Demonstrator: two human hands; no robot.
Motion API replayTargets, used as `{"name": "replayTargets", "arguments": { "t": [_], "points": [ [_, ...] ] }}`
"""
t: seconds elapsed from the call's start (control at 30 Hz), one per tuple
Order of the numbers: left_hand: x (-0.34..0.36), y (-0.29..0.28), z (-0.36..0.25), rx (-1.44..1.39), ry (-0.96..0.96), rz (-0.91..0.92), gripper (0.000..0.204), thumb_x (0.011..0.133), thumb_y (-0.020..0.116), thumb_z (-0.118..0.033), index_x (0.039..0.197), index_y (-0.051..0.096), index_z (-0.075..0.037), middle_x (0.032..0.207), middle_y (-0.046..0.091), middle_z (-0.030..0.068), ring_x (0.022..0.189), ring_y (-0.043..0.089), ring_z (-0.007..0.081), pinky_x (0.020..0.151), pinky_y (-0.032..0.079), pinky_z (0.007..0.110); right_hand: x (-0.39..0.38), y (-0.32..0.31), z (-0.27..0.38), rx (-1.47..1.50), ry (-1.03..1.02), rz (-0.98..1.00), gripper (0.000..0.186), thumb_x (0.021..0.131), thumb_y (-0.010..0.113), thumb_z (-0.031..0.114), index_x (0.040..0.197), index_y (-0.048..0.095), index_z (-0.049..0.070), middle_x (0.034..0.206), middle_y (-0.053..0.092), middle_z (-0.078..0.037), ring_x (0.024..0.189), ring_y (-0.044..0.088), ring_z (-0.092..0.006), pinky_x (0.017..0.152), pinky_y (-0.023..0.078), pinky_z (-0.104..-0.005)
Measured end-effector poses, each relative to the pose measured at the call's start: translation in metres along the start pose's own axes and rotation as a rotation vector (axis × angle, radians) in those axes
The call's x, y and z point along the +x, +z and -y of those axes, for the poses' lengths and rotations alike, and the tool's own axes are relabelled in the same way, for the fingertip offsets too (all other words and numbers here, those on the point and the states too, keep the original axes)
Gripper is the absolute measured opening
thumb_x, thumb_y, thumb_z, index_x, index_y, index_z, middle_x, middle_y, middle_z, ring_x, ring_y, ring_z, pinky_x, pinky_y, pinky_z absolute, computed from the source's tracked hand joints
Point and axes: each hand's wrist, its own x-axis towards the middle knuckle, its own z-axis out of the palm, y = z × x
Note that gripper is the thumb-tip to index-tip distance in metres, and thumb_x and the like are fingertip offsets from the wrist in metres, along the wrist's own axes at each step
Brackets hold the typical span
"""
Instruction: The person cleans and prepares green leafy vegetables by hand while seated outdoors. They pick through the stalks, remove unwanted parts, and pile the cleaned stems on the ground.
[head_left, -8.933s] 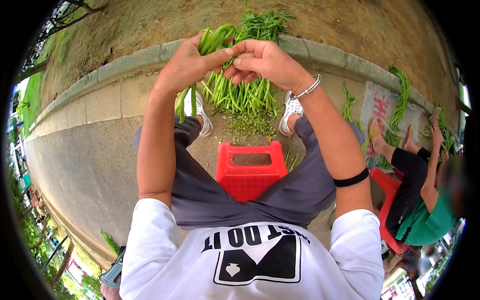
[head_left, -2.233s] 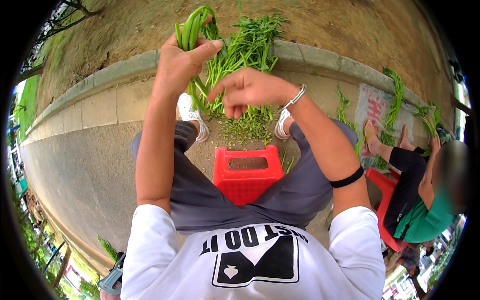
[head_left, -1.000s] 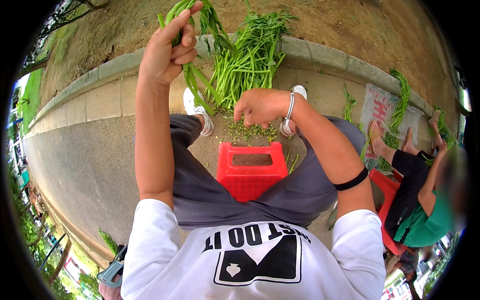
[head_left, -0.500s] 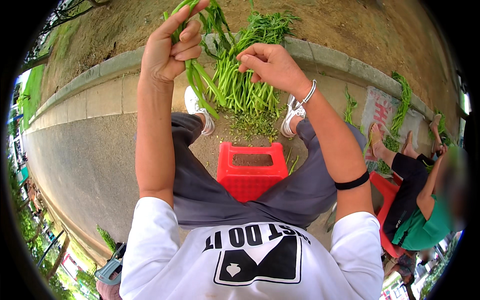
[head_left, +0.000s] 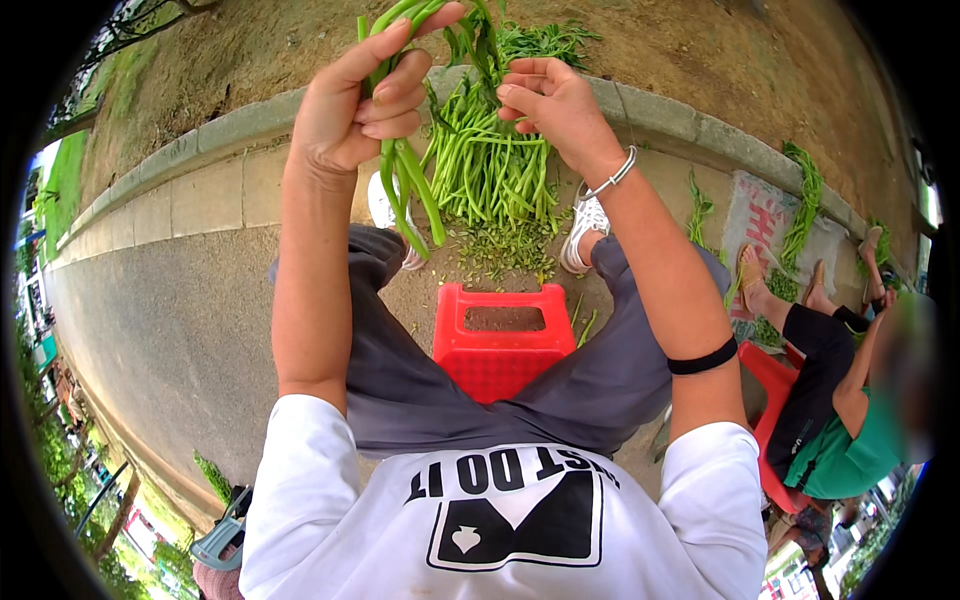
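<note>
My left hand [head_left: 375,105] is closed around a few long green vegetable stems [head_left: 418,195], which look like water spinach. Their lower ends hang below my fist, while the leafy tops bend over to the right at the upper edge. Beside those drooping leaves [head_left: 488,55], my right hand [head_left: 550,105] has thumb and fingers drawn together in a pinch. What lies between those fingertips, if anything, is too small to make out. Under and behind both hands a large heap of the same stems [head_left: 490,175] lies on the pavement, leaves toward the curb.
Between my knees stands a red plastic stool [head_left: 505,345]. Chopped green bits [head_left: 505,250] litter the ground between my white shoes. A stone curb [head_left: 655,115] borders bare soil. At right, a person in green [head_left: 845,455] sits near more greens [head_left: 803,205] on a plastic sheet [head_left: 745,220].
Both hands have shifted a little to the right, and my right hand has risen slightly. The stems in my left hand moved along with it, their leaves now beside my right fingertips.
</note>
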Motion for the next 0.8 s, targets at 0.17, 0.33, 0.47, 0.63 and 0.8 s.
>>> {"name": "replayTargets", "arguments": {
  "t": [0.17, 0.33, 0.47, 0.63, 0.8],
  "points": [
    [-0.001, 0.004, 0.002, 0.002, -0.02, 0.041, 0.046, 0.097, 0.031, -0.022, 0.136, 0.022, 0.0, 0.056, 0.033, -0.0028, 0.039, 0.023, 0.002, 0.033, 0.02, 0.015, 0.0, 0.0, -0.001, 0.005, -0.035, 0.0, 0.042, 0.077, 0.065, 0.017, 0.111, 0.048, -0.003, 0.099, 0.058, -0.009, 0.073, 0.06, -0.0112, 0.056, 0.048, -0.0224],
    [-0.001, 0.004, 0.004, 0.002, -0.026, 0.055, 0.047, 0.096, 0.032, -0.023, 0.136, 0.021, 0.0, 0.056, 0.033, -0.0025, 0.039, 0.023, 0.0016, 0.032, 0.02, 0.015, -0.002, 0.004, 0.003, -0.043, -0.058, -0.027, 0.041, 0.074, 0.068, 0.019, 0.105, 0.052, -0.003, 0.094, 0.058, -0.01, 0.066, 0.061, -0.0113, 0.053, 0.048, -0.0231],
    [-0.002, 0.006, 0.004, -0.01, -0.031, 0.058, 0.047, 0.096, 0.032, -0.023, 0.136, 0.021, 0.0, 0.056, 0.033, -0.0025, 0.04, 0.024, 0.0016, 0.032, 0.02, 0.015, -0.002, 0.004, 0.004, -0.086, -0.122, -0.018, 0.031, 0.076, 0.067, 0.018, 0.095, 0.057, -0.004, 0.082, 0.061, -0.008, 0.061, 0.06, -0.0105, 0.052, 0.047, -0.0221],
    [-0.002, 0.001, 0.001, -0.041, -0.008, 0.052, 0.047, 0.096, 0.032, -0.023, 0.136, 0.02, 0.0, 0.056, 0.033, -0.0024, 0.04, 0.024, 0.002, 0.033, 0.02, 0.015, -0.002, 0.002, 0.001, -0.108, -0.15, 0.001, 0.025, 0.078, 0.064, 0.017, 0.09, 0.059, -0.004, 0.073, 0.063, -0.005, 0.062, 0.062, -0.0106, 0.051, 0.047, -0.0215],
    [-0.002, -0.006, -0.004, -0.07, -0.001, 0.083, 0.048, 0.096, 0.031, -0.022, 0.137, 0.019, 0.0, 0.057, 0.033, -0.0018, 0.04, 0.024, 0.0034, 0.034, 0.021, 0.016, -0.003, -0.001, 0.005, 0.008, -0.044, 0.08, 0.02, 0.083, 0.061, 0.015, 0.094, 0.058, -0.001, 0.082, 0.064, -0.006, 0.069, 0.062, -0.0093, 0.053, 0.049, -0.0193]
  ]
}}
